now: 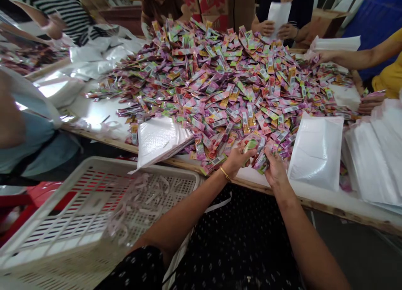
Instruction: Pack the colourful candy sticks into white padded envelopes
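Observation:
A large heap of small pink, green and orange packets [216, 80] covers the middle of the table. At the near edge of the heap, my left hand [239, 158] is closed on several packets. My right hand [275, 166] grips packets too, close beside my left hand, and the two bunches meet between them. White padded envelopes [158, 139] lie stacked to the left of my hands, jutting over the table edge. Another white envelope [316, 152] lies flat to the right of my right hand.
A white plastic crate [100, 164] with paper strips inside stands below the table's left front edge. A tall stack of white envelopes [377, 156] sits at the far right. Other people stand around the table; one holds a white envelope [279, 16] across the heap.

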Demonstrator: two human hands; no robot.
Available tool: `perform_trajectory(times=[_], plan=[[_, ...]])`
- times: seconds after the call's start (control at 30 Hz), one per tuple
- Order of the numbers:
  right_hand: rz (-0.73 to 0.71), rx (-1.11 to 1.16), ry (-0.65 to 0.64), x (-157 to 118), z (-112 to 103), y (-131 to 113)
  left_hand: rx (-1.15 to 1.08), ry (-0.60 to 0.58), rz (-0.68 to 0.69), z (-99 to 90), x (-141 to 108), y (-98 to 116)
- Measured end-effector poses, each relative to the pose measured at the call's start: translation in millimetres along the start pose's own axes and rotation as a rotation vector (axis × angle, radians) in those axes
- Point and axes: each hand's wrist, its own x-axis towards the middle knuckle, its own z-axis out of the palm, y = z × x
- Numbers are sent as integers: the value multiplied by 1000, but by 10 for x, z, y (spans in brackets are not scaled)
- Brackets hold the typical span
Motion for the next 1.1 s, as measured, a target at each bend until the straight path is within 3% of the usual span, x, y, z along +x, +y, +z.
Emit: perform_trajectory(times=[0.2, 0.33, 0.57, 0.77, 0.97, 1.1], plan=[[30, -107, 41, 68, -105, -51, 124, -39, 1, 27, 48, 87], [-14, -122, 66, 89, -136, -64, 96, -69, -32, 71, 70, 33], [48, -48, 149, 102, -147, -71, 18, -87, -75, 157, 85, -79], [29, 164, 18, 89, -154, -132, -55, -58, -86, 199, 82, -94], [12, 224, -7, 11, -156, -178, -119, -74, -47, 279, 93, -149], [-26, 226, -39, -39, -149, -217, -122, -26, -79, 340, 101, -195]])
